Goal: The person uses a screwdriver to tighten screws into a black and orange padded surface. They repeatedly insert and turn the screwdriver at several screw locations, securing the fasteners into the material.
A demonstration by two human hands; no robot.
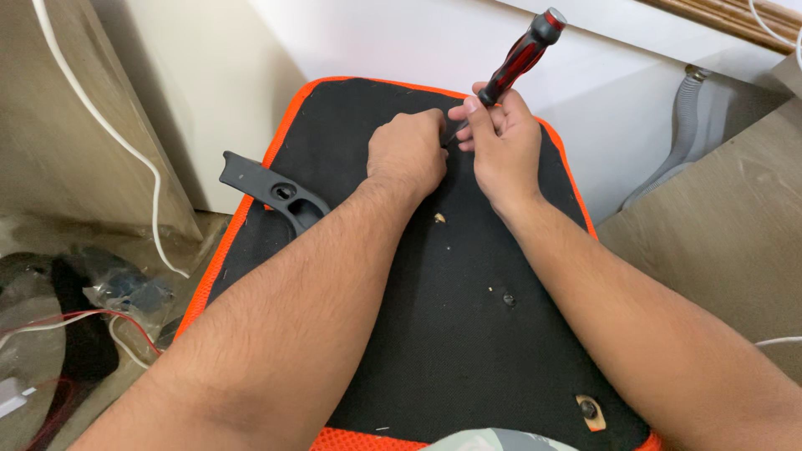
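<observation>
A black fabric-covered seat panel with an orange edge point(468, 351) lies flat below me. My right hand point(501, 150) grips a screwdriver with a red and black handle point(522, 54), tilted up to the right, its tip down at the panel's far part. My left hand point(407, 154) is closed right beside it, fingers pinched at the spot where the tip meets the fabric; what they pinch is hidden. A black plastic armrest bracket point(271, 194) sticks out from the panel's left edge.
Bolt holes show in the fabric point(509, 298) and near the front right point(589, 409). White wall panels stand behind, a grey corrugated hose point(689, 125) at the right, a white cable point(125, 142) and bagged clutter point(117, 288) at the left.
</observation>
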